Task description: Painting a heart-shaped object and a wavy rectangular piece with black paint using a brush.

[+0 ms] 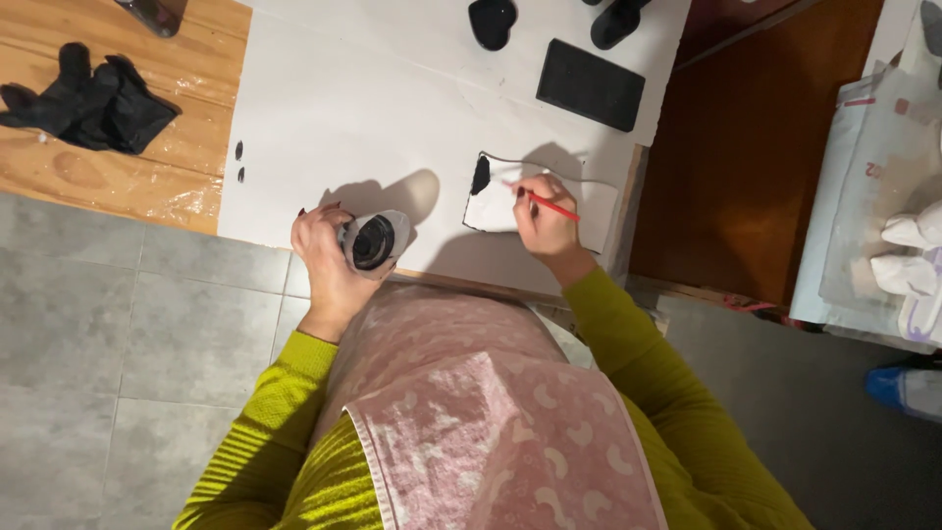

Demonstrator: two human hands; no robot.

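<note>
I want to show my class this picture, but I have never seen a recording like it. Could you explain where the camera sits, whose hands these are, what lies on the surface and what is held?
There is one picture, taken by a camera worn on a person's head, looking down at their own two bare hands. The left hand grips a small grey pot of black paint. The right hand holds a thin red-handled brush over a pale cut-out piece with a black-painted patch. Both lie over a large white sheet covering a wooden table. Further up the sheet are a flat black rectangle and a black heart shape. A pair of black gloves rests on the bare wood.
</note>
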